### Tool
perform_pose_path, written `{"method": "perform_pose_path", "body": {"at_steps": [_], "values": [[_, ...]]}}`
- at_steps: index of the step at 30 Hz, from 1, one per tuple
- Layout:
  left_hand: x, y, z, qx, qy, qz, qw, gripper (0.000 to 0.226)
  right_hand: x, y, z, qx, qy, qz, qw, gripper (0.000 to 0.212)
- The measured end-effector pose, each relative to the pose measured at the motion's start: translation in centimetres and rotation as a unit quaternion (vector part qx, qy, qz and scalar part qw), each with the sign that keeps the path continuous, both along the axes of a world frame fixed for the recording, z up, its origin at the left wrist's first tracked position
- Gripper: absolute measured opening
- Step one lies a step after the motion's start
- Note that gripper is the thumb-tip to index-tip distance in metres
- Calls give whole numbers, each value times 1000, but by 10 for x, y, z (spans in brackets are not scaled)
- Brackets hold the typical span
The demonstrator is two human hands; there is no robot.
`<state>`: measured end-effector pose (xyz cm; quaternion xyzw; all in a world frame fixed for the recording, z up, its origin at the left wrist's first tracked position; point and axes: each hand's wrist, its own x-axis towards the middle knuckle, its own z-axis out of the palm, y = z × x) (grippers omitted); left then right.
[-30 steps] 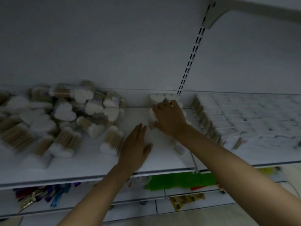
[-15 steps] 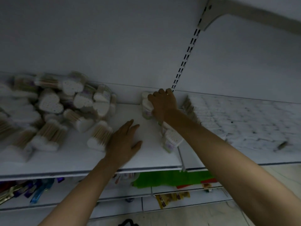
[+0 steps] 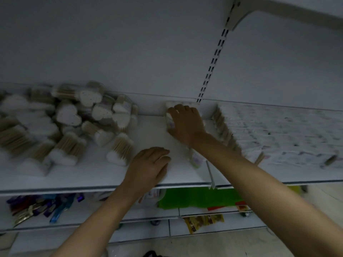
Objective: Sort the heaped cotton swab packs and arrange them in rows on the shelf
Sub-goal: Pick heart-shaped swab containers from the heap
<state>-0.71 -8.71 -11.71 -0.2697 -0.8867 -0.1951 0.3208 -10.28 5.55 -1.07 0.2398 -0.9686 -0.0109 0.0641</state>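
A heap of heart-shaped cotton swab packs (image 3: 66,125) covers the left half of the white shelf (image 3: 152,138). A short row of upright packs runs front to back near the shelf's right end, with one pack (image 3: 194,159) at its near end. My right hand (image 3: 187,123) lies over the far end of that row, fingers curled down on a pack (image 3: 169,120) against the back wall. Nothing is in my left hand (image 3: 150,166), which rests flat on the shelf by the front edge, a little right of a lying pack (image 3: 120,153).
Tight rows of swab packs (image 3: 269,134) fill the adjoining shelf to the right, past a divider (image 3: 210,173). A slotted upright (image 3: 213,60) runs up the back wall. Lower shelves hold toothbrushes (image 3: 42,206) and green packets (image 3: 196,198).
My right hand has stayed on the far pack at the back of the row. My left hand has drawn back a little toward the shelf's front edge, fingers closer together. The view shifted slightly.
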Motion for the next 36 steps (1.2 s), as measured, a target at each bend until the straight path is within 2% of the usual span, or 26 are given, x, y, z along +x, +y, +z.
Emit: {"method": "perform_pose_path", "body": {"at_steps": [3, 6, 8, 9, 12, 15, 17, 18, 21, 25, 28, 31, 33, 34, 35, 36], "values": [[32, -16, 7, 99, 20, 97, 990, 24, 33, -9, -10, -129, -42, 28, 990, 48], [44, -37, 11, 216, -89, 278, 932, 62, 62, -18, -21, -212, -60, 44, 974, 40], [43, -46, 11, 237, -173, 324, 899, 85, 80, -26, -29, -271, -93, 51, 957, 37], [40, -49, 11, 243, -206, 322, 891, 87, 88, -30, -33, -299, -110, 56, 946, 37], [40, -51, 13, 281, -251, 298, 877, 69, 103, -40, -42, -349, -133, 55, 926, 41], [47, -51, 22, 315, -247, 236, 886, 76, 109, -48, -38, -417, -192, 45, 887, 52], [48, -49, 35, 309, -244, 200, 897, 82, 111, -55, -32, -458, -240, 43, 855, 48], [47, -46, 40, 299, -243, 187, 904, 80, 110, -58, -31, -462, -247, 36, 851, 43], [42, -37, 45, 268, -252, 125, 921, 69, 98, -56, -36, -426, -226, -26, 876, 46], [30, -38, 34, 289, -274, 62, 915, 67, 84, -50, -39, -392, -213, -45, 894, 38], [26, -49, 23, 280, -334, 16, 900, 66, 75, -47, -35, -375, -200, -42, 904, 37], [27, -48, 9, 285, -320, 62, 901, 51, 80, -41, -24, -307, -149, -33, 939, 54], [27, -39, 5, 272, -309, 90, 907, 52, 87, -43, -25, -202, -115, 15, 972, 61], [26, -35, 4, 269, -310, 99, 906, 55, 88, -43, -28, -172, -105, 30, 979, 58], [26, -33, 5, 282, -310, 100, 903, 59, 87, -43, -30, -183, -100, 27, 978, 52], [26, -33, 7, 317, -316, 95, 889, 65, 84, -42, -30, -244, -102, -2, 964, 46]]}}
